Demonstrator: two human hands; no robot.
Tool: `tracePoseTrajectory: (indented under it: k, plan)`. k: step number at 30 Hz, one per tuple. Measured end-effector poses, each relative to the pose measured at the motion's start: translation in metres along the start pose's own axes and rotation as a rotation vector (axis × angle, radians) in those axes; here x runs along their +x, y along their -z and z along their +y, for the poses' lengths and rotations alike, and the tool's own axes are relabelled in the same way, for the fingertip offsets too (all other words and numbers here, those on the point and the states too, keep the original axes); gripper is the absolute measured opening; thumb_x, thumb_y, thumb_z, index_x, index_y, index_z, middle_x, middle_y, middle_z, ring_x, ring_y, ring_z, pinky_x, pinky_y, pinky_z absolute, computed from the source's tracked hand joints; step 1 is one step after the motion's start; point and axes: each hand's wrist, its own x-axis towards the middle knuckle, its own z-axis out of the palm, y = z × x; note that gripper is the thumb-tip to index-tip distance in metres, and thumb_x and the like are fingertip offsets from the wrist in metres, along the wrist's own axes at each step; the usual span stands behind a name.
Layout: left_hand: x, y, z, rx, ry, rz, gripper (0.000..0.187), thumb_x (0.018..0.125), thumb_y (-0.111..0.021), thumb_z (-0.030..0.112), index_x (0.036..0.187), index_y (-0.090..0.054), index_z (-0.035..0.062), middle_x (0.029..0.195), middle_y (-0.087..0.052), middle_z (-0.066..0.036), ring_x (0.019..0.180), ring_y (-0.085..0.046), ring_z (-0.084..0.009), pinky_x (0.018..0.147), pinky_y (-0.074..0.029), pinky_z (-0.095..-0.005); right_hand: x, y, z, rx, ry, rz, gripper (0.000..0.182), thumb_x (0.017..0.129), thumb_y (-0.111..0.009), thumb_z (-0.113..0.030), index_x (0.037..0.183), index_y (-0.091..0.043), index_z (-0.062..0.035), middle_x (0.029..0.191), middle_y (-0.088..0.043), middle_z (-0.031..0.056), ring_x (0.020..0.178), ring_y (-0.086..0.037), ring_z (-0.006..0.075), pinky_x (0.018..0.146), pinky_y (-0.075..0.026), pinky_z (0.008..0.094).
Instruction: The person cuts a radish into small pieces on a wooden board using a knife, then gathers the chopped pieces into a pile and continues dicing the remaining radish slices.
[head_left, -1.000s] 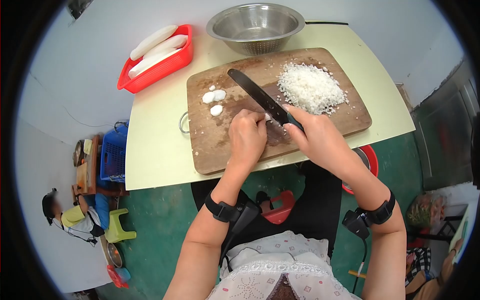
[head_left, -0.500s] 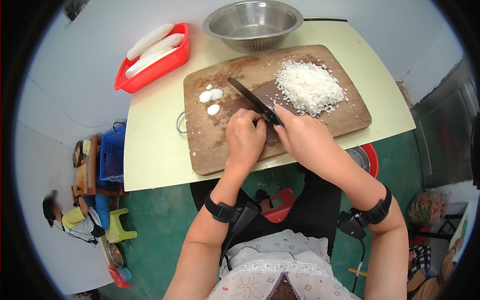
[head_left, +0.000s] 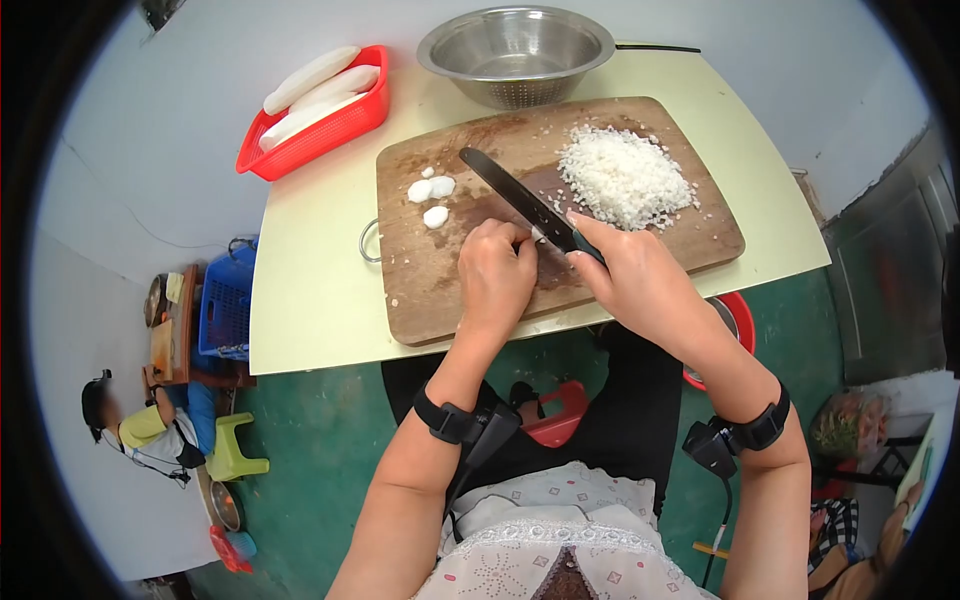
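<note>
My right hand (head_left: 638, 270) is closed around the dark handle of a kitchen knife (head_left: 515, 192). Its blade slants up and left across the wooden cutting board (head_left: 420, 290). Just left of the knife, my left hand (head_left: 497, 268) rests on the board with fingers curled under. A sliver of white shows by its fingertips, but what they hold is mostly hidden. On the board's right half lies a heap of finely diced white pieces (head_left: 625, 178). Several small white end pieces (head_left: 436, 217) sit at the left, beyond my left hand.
A red plastic basket (head_left: 375, 103) with peeled white radishes (head_left: 312, 80) stands at the table's far left. Behind the board is a steel colander (head_left: 520, 90). A red basin (head_left: 745, 325) is below the table's right side. Another person (head_left: 150, 425) sits at far left.
My right hand and the knife have shifted slightly right, opening a small gap from my left hand. My left hand stays curled in about the same place on the board.
</note>
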Motion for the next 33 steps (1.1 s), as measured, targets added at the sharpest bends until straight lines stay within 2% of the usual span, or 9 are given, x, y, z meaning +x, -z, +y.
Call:
tracePoseTrajectory:
  k: [6,9,15,21,24,33]
  plan:
    - [0.001,0.000,0.000,-0.003,-0.010,-0.022,0.008,0.072,-0.066,0.003,0.076,-0.069,-0.0029,0.072,-0.063,-0.016,0.063,-0.062,-0.0279,0.060,-0.048,-0.0355,-0.004,-0.004,0.003,-0.028,-0.003,-0.036,0.032,0.086,-0.057,-0.011,0.113,-0.054,0.0062,0.070,-0.062,0.0261,0.070,-0.062,0.0421,0.065,-0.049,0.0491]
    - [0.001,0.000,0.000,-0.022,-0.015,-0.022,0.008,0.073,-0.065,0.002,0.077,-0.069,-0.0031,0.073,-0.063,-0.016,0.063,-0.061,-0.0279,0.060,-0.048,-0.0352,-0.004,-0.006,0.004,-0.031,0.000,-0.014,0.034,0.086,-0.059,-0.008,0.118,-0.054,0.0048,0.071,-0.059,0.0273,0.067,-0.060,0.0422,0.061,-0.047,0.0457]
    - [-0.001,-0.003,-0.002,-0.024,-0.015,-0.018,0.008,0.073,-0.064,0.001,0.078,-0.069,-0.0033,0.074,-0.064,-0.015,0.063,-0.062,-0.0258,0.060,-0.049,-0.0338,0.007,-0.017,0.012,-0.012,0.034,0.018,0.033,0.086,-0.059,-0.009,0.116,-0.055,0.0056,0.073,-0.060,0.0272,0.072,-0.060,0.0432,0.063,-0.047,0.0466]
    - [-0.002,0.002,-0.001,-0.071,0.010,-0.003,0.009,0.074,-0.064,0.002,0.080,-0.069,-0.0036,0.074,-0.064,-0.015,0.061,-0.061,-0.0231,0.059,-0.048,-0.0323,0.011,-0.002,0.008,0.038,-0.052,-0.002,0.033,0.086,-0.059,-0.009,0.114,-0.055,0.0068,0.073,-0.059,0.0270,0.070,-0.059,0.0430,0.062,-0.046,0.0446]
    - [-0.004,0.002,-0.003,-0.108,0.047,0.009,0.009,0.074,-0.064,0.002,0.080,-0.069,-0.0036,0.075,-0.064,-0.014,0.061,-0.061,-0.0223,0.058,-0.048,-0.0319,0.001,-0.002,0.006,0.022,0.025,0.055,0.029,0.086,-0.059,-0.013,0.107,-0.057,0.0068,0.072,-0.062,0.0255,0.071,-0.062,0.0425,0.066,-0.050,0.0477]
    - [-0.006,0.001,0.001,0.007,-0.019,0.017,0.007,0.071,-0.067,0.002,0.076,-0.069,-0.0023,0.072,-0.059,-0.013,0.062,-0.059,-0.0250,0.058,-0.047,-0.0338,-0.012,0.000,0.002,-0.032,0.003,-0.022,0.035,0.087,-0.058,-0.014,0.115,-0.054,0.0071,0.070,-0.062,0.0261,0.070,-0.063,0.0414,0.066,-0.051,0.0477]
